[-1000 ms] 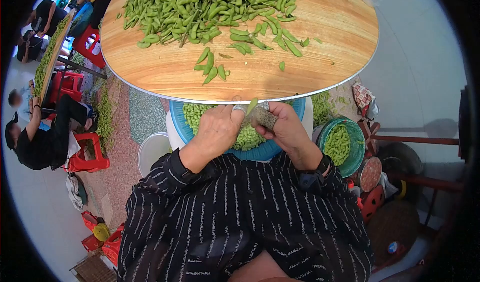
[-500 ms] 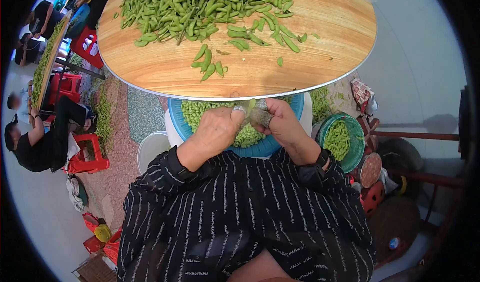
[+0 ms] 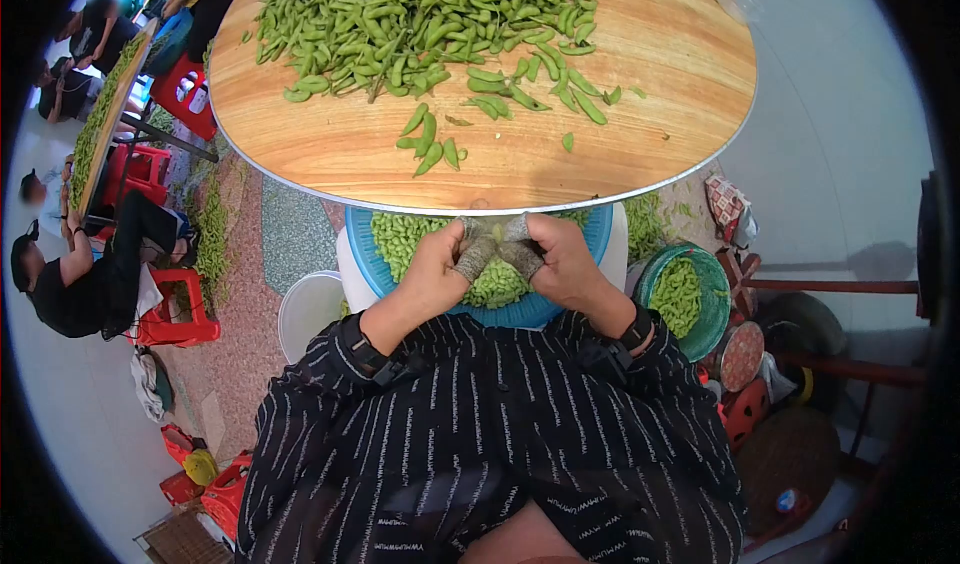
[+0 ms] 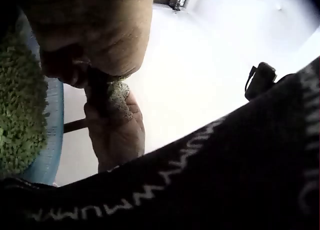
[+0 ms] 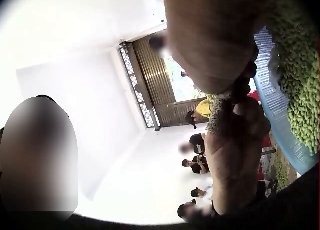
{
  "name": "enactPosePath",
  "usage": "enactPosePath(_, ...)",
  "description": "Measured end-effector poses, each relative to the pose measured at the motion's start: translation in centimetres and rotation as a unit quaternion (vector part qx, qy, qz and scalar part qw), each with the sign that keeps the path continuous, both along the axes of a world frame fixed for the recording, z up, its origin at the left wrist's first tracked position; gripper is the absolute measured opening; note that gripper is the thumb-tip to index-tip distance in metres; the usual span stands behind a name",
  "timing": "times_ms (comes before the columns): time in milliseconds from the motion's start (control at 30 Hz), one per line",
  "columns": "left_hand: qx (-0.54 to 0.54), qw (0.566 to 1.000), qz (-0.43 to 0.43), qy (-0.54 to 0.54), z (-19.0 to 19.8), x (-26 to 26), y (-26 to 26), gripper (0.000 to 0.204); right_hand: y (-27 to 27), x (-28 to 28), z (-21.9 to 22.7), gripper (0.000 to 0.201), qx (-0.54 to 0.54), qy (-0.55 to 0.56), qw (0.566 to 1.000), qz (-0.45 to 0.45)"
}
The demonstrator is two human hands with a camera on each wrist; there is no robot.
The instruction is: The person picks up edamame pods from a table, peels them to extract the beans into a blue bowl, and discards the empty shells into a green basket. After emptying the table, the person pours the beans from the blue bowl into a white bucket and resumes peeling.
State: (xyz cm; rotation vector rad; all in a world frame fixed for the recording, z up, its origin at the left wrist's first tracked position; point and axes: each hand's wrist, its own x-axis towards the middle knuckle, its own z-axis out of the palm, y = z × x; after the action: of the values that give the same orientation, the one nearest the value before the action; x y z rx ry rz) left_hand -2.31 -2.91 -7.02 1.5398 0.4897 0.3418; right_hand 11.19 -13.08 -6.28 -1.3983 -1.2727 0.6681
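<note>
From here, in my head view, the left hand (image 3: 437,268) and right hand (image 3: 567,262) pinch a green pod (image 3: 498,232) between them over the blue basin (image 3: 599,241) of beans (image 3: 497,283), probably so more fall straight in; the pod heap (image 3: 420,29) likely sits on the tabletop (image 3: 630,154) for easy reach. My left wrist view is too dark for the grip, but the sleeve print (image 4: 162,184) resembles repeated M, U, W. On the right wrist view I can read no label
</note>
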Motion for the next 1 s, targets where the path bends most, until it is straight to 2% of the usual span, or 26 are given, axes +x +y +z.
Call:
enactPosePath(67, -0.013, 1.000, 0.004, 0.009, -0.5, -0.2, 0.0, 0.017, 0.1, 0.0, 0.2, 0.011, -0.006, -0.027, 1.000, 0.005)
enactPosePath(133, -0.025, 0.999, 0.009, 0.018, -0.8, -0.4, 0.2, 0.017, 0.4, 0.2, -0.2, 0.013, -0.017, -0.161, 0.987, 0.027)
enactPosePath(200, -0.212, 0.974, 0.003, 0.085, -1.3, -0.5, 0.6, 0.018, 0.6, -0.1, -0.1, 0.015, -0.014, -0.195, 0.980, 0.046)
enactPosePath(333, -0.273, 0.959, 0.007, 0.072, -2.9, -0.6, 1.0, 0.020, 0.3, -0.4, -0.7, 0.016, -0.044, -0.250, 0.965, 0.059)
enactPosePath(367, -0.109, 0.989, -0.033, 0.096, -3.6, -0.8, 1.1, 0.024, 0.0, -0.4, -0.6, 0.016, -0.043, -0.250, 0.965, 0.060)
enactPosePath(400, 0.058, 0.989, -0.071, 0.117, -4.0, -1.0, 1.1, 0.028, -0.6, -0.1, -0.5, 0.015, -0.058, -0.221, 0.973, 0.037)
enactPosePath(433, 0.059, 0.989, -0.068, 0.118, -3.2, -1.2, 1.0, 0.028, -1.2, 0.3, -0.5, 0.014, -0.073, -0.192, 0.979, 0.015)
enactPosePath(467, 0.244, 0.962, -0.080, 0.093, -1.8, -1.5, 0.9, 0.027, -2.2, 1.2, -0.7, 0.013, -0.079, -0.186, 0.979, -0.006)
enactPosePath(500, 0.421, 0.900, -0.091, 0.066, -0.1, -1.7, 0.8, 0.026, -3.7, 2.5, -0.9, 0.012, -0.086, -0.180, 0.979, -0.028)
enactPosePath(533, 0.413, 0.894, -0.130, 0.114, 2.0, -2.1, 1.2, 0.027, -5.5, 4.0, -0.5, 0.013, -0.168, -0.222, 0.959, -0.060)
enactPosePath(600, 0.399, 0.903, -0.110, 0.112, 4.6, -2.5, 2.6, 0.023, -9.7, 7.7, 0.2, 0.018, -0.323, -0.259, 0.902, -0.117)
enactPosePath(633, 0.387, 0.911, -0.089, 0.108, 5.4, -2.4, 3.5, 0.019, -12.3, 9.8, -0.8, 0.021, -0.347, -0.329, 0.862, -0.165)
enactPosePath(700, 0.415, 0.909, 0.024, 0.029, 6.5, -0.9, 6.2, 0.018, -16.1, 12.0, -1.9, 0.020, -0.359, -0.370, 0.809, -0.284)
enactPosePath(733, 0.429, 0.901, 0.041, 0.048, 6.8, 0.2, 8.1, 0.016, -16.7, 12.3, -1.9, 0.020, -0.348, -0.373, 0.812, -0.284)
enactPosePath(800, 0.449, 0.889, 0.066, 0.067, 6.5, 2.1, 11.0, 0.015, -17.2, 12.5, -1.5, 0.019, -0.390, -0.396, 0.775, -0.301)
enactPosePath(833, 0.429, 0.898, 0.051, 0.076, 6.1, 3.0, 11.9, 0.015, -16.7, 12.0, -1.3, 0.019, -0.382, -0.398, 0.777, -0.302)
enactPosePath(900, 0.413, 0.906, 0.038, 0.082, 5.6, 4.0, 12.9, 0.016, -14.9, 10.3, -0.8, 0.017, -0.314, -0.277, 0.849, -0.321)
enactPosePath(933, 0.455, 0.883, 0.024, 0.110, 5.5, 4.4, 13.3, 0.019, -14.2, 10.0, -1.1, 0.016, -0.281, -0.253, 0.871, -0.313)
enactPosePath(967, 0.493, 0.859, 0.008, 0.140, 5.5, 4.6, 13.5, 0.022, -13.5, 9.6, -1.1, 0.016, -0.279, -0.253, 0.871, -0.316)
enactPosePath(1000, 0.485, 0.862, 0.009, 0.147, 5.8, 4.6, 13.3, 0.022, -12.8, 9.3, -1.1, 0.016, -0.238, -0.241, 0.893, -0.296)
